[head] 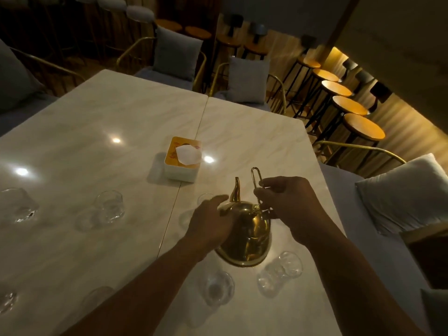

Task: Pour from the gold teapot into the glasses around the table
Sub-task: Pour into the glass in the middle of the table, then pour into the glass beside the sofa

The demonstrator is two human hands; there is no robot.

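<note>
Pinching the wire handle [257, 187], the right hand [288, 202] closes its fingers w/ the loop upright, while the left hand [211, 219] cups the gold teapot [247, 234] body, spout aimed away toward the tissue box [182, 161]; nearest glass [217, 286] sits just below the pot.

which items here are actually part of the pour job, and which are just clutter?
In play:
gold teapot
right hand on its handle
left hand on its body
glasses: near teapot, further left

Just there:
tissue box
cushioned chairs
bar stools
</note>
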